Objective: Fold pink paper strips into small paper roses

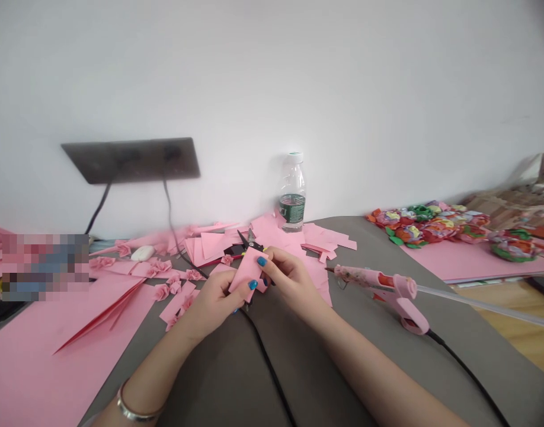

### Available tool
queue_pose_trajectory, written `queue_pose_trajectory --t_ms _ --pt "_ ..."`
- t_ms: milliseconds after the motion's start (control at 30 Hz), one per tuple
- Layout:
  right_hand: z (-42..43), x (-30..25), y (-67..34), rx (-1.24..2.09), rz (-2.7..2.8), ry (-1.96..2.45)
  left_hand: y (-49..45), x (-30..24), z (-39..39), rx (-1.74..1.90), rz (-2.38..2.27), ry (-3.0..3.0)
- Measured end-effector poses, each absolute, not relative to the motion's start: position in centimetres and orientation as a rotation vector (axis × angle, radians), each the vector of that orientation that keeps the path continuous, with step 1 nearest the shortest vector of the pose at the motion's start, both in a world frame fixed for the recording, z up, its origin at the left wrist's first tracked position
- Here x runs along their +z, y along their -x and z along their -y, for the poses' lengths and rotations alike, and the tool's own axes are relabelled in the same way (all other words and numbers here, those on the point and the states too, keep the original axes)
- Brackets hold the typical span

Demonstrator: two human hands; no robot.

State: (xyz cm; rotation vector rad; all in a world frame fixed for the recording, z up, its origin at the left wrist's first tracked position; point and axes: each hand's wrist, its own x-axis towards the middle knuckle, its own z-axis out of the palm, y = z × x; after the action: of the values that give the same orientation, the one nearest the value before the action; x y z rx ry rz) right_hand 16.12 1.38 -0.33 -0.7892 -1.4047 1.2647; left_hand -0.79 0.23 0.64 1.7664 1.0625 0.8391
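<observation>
A small rectangular piece of pink paper [246, 270] is pinched between my two hands at the middle of the view. My left hand [224, 296] grips its lower left side, thumb on top. At the upper right edge, my right hand [284, 274] holds it with the thumb pressed over the front. Behind the paper lie scissors [250, 242] with dark blades pointing up, their handles mostly hidden. Several pink paper roses [162, 290] and cut pink pieces lie to the left of my hands.
A pink glue gun [387, 283] with a clear glue stick and black cord rests on the right. A water bottle [293, 201] stands by the wall. Colourful paper flowers [436, 224] lie at the far right. Large pink sheets [41, 356] cover the left. A black cable [267, 356] crosses the front.
</observation>
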Motion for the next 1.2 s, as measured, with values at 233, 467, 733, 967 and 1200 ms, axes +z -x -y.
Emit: queue_pose_trajectory --t_ms 233,467,733,967,1200 --pt "-1.5 -0.3 -16.2 1.172 1.345 0.796 0.7 0.6 -0.1 0.779 -0.985 -1.624" --pt "-1.4 -0.2 -16.2 1.165 1.331 0.814 0.5 0.9 0.1 0.783 -0.984 -1.64" --pt "-1.5 -0.4 -16.2 1.166 1.355 0.791 0.7 0.7 0.1 0.762 -1.074 -1.656" --pt "-1.2 -0.6 -16.1 1.293 1.445 0.747 1.5 0.2 -0.3 0.932 -1.039 -1.756" --pt "-0.8 -0.2 -16.0 1.232 1.572 0.76 1.4 0.1 -0.4 0.963 -1.184 -1.854"
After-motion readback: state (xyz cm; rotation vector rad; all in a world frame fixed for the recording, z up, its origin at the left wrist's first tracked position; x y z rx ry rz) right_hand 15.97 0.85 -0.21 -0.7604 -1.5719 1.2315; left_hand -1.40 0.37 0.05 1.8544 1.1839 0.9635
